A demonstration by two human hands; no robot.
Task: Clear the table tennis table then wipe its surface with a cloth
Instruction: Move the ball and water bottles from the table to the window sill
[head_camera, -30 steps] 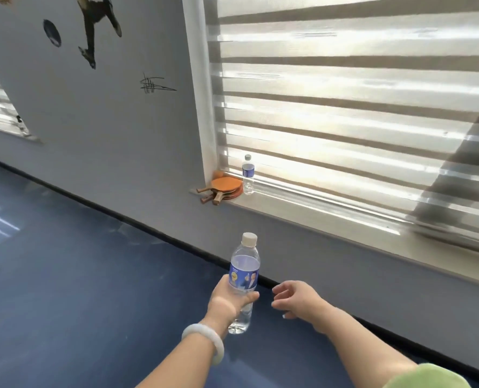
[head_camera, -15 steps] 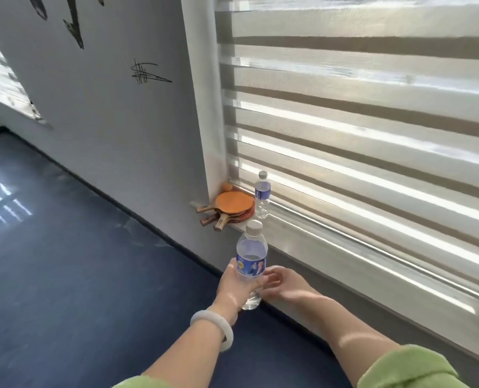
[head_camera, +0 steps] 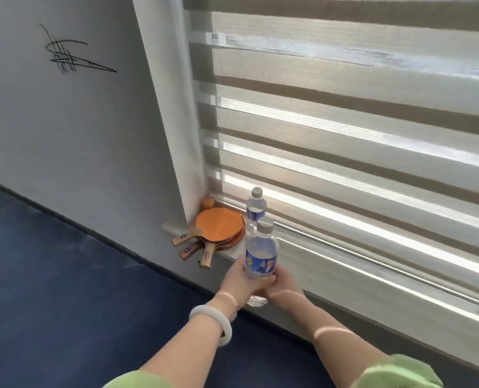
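Water bottle (head_camera: pixel 261 253) bound for the windowsill's (head_camera: pixel 330 278) left end, beside the paddles (head_camera: pixel 220 226): I am gripping it between my left hand (head_camera: pixel 239 284) and right hand (head_camera: pixel 284 287).

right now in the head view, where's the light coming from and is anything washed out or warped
Head view: daylight comes through the striped blind, its lower bands nearly washed out; light stripes fall across both wrists, behind the left hand and right hand gripping the bottle; the wide lens tilts the window frame; the paddles look sharp.
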